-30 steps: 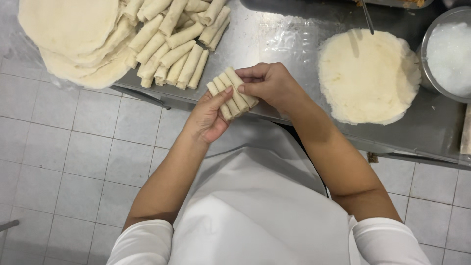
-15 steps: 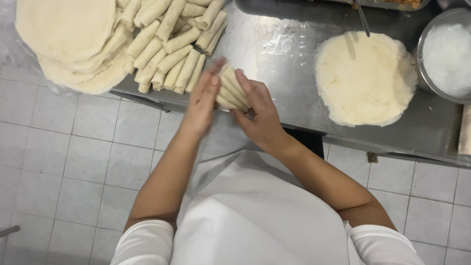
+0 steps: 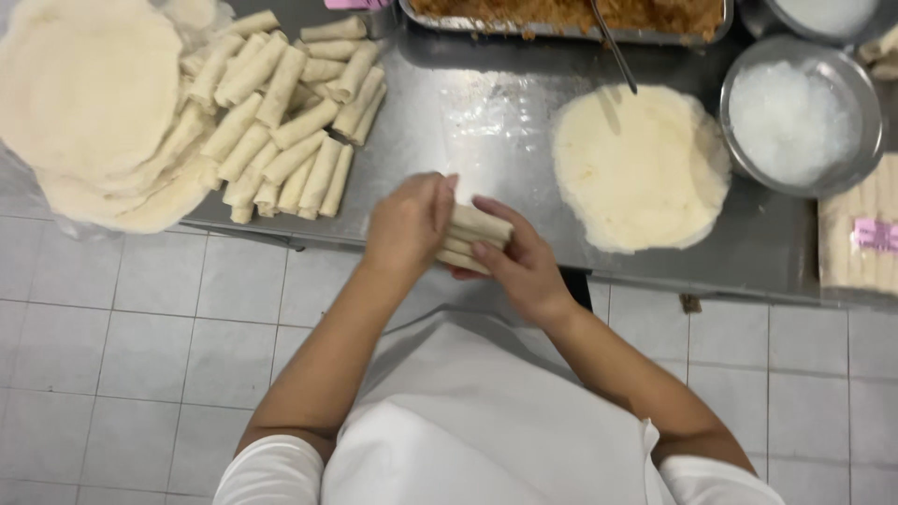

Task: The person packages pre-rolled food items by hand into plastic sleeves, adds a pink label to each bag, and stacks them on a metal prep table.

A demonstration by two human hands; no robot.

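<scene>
Across the upper part of the view runs a steel table [image 3: 486,122], and every place below is told from it. On its left end, hanging a little over the front edge, lies a broad stack of round pale wrappers [image 3: 89,103]. Beside that stack, toward the table's middle, sits a loose pile of rolled spring rolls [image 3: 285,122], most of them lying lengthwise toward the front edge. Right of the table's middle a single wrapper [image 3: 636,168] lies spread flat on the bare steel. At the table's back edge stands a metal tray of brown filling [image 3: 571,14] with a utensil handle leaning out of it toward the flat wrapper. On the right end rests a round metal bowl [image 3: 847,70] holding something white and translucent, and at the far right edge a packet of pale wrappers with a pink label [image 3: 861,238] is partly cut off.

At the table's front edge, near its middle, both hands meet around a small bundle of rolls [image 3: 477,238]. The left hand [image 3: 407,224] presses its curled fingers flat against the bundle's left end. The right hand [image 3: 514,266] cups the bundle from below and from the right, fingers wrapped closely around it.
</scene>
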